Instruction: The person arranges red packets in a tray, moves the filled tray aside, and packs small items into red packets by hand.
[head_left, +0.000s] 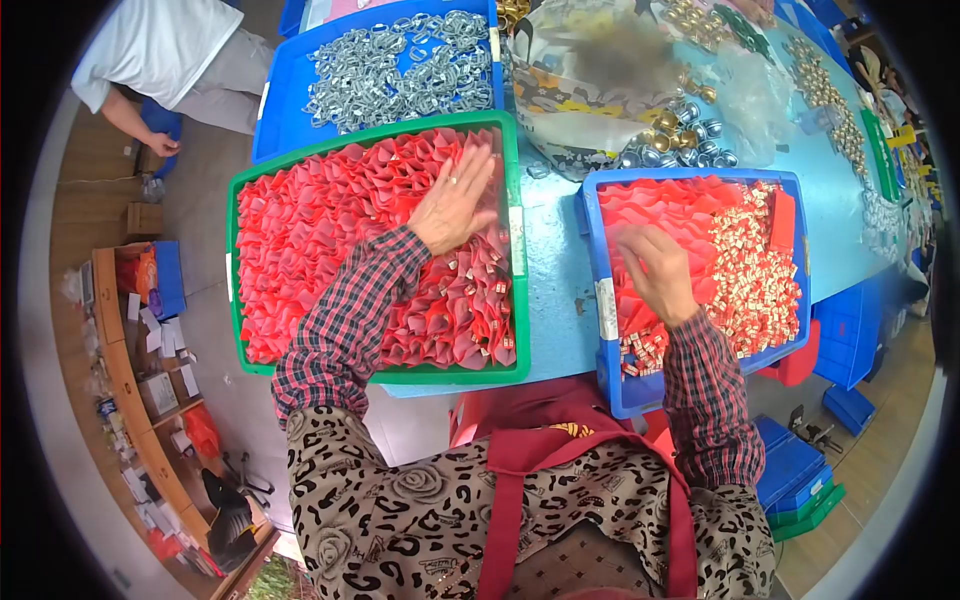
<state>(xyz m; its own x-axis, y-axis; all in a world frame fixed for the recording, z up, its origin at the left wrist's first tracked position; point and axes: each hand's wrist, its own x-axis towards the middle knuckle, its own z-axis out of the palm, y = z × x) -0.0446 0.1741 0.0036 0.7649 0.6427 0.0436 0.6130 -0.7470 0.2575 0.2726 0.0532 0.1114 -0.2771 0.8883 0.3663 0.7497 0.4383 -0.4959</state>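
My left hand (455, 203) lies with its fingers stretched out over the upper right part of a green-rimmed tray (521, 290). Rows of red, petal-like pieces (310, 230) fill that tray, some with small printed tabs. Over the left side of a blue tray (628, 398) is my right hand (655, 268), its fingers curled together; whatever they may hold is hidden. Beneath and beside it lie flat red sheets (660, 205) and a heap of small red-and-cream printed pieces (755, 270). A red block (782, 222) stands at that tray's right side.
Behind the green-rimmed tray, another blue tray (262, 135) holds many silvery metal loops (400, 75). A patterned plastic bag (560, 90) and gold and silver round pieces (680, 135) lie on the light-blue table (555, 300). Another person (170, 50) stands at the upper left.
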